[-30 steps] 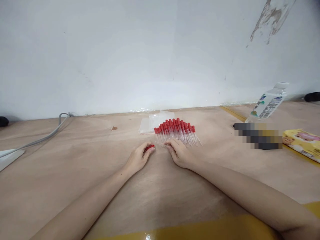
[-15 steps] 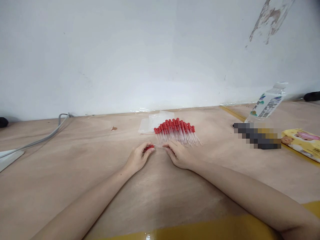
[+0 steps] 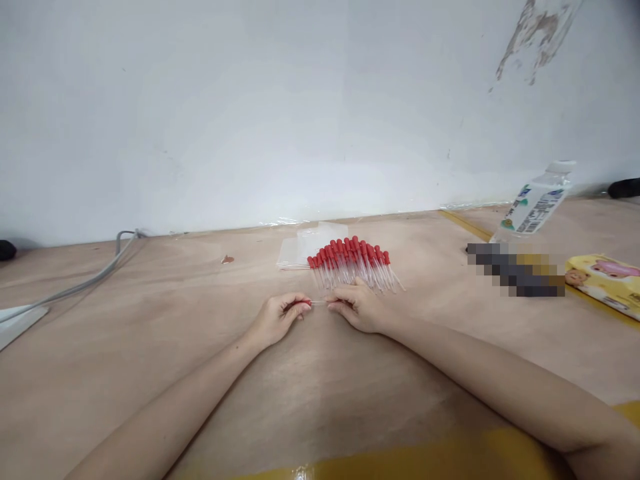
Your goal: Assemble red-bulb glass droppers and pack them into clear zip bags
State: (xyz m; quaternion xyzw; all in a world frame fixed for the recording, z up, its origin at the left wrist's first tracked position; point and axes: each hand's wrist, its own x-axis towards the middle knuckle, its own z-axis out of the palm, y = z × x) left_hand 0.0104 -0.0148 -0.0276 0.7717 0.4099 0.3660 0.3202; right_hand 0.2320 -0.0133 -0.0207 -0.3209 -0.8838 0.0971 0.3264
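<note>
Between both hands lies one glass dropper (image 3: 319, 303) with a red rubber bulb. My left hand (image 3: 283, 316) is closed around the bulb, and only its red end shows past the fingertips. My right hand (image 3: 361, 307) pinches the clear tube near its other end; the tip is hidden by the fingers. Just beyond my right hand, a pile of similar droppers (image 3: 350, 257) lies with red bulbs pointing away and clear tubes towards me. Part of the pile rests beside flat white plastic bags or sheets (image 3: 295, 252).
A tilted clear bottle (image 3: 535, 207), a pixelated dark object (image 3: 515, 270) and a yellow packet (image 3: 607, 283) are at the right. Grey cables (image 3: 95, 277) run along the left over a white sheet (image 3: 20, 323). The wall (image 3: 250, 113) bounds the table's back.
Both hands have shifted slightly, bringing the dropper a little nearer to me and more level. The left fingers now cover more of the red bulb. The pile looks the same.
</note>
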